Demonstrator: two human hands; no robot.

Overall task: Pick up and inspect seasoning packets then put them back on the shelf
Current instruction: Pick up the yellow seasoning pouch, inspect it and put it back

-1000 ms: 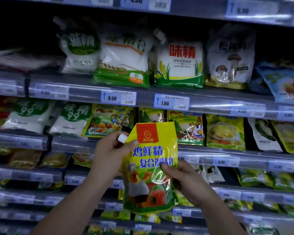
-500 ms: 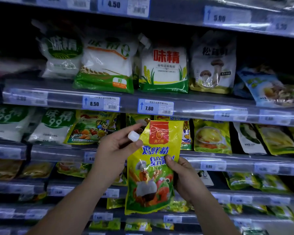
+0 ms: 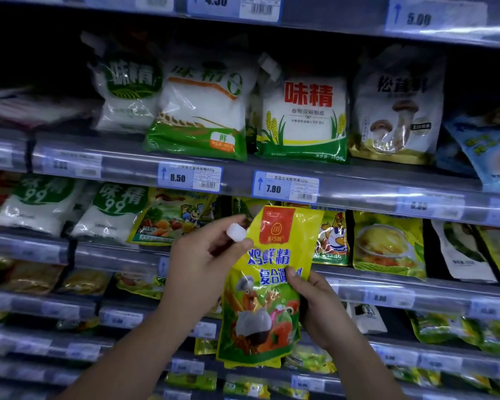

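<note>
Before the shelves, both hands (left (image 3: 202, 264), right (image 3: 315, 301)) hold yellow packet (image 3: 269, 287).

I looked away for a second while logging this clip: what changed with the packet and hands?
The yellow packet has risen, its top now just under the 7.80 price tag, and leans further right. Unchanged: the left hand pinches its white cap, the right hand holds its right edge.
</note>
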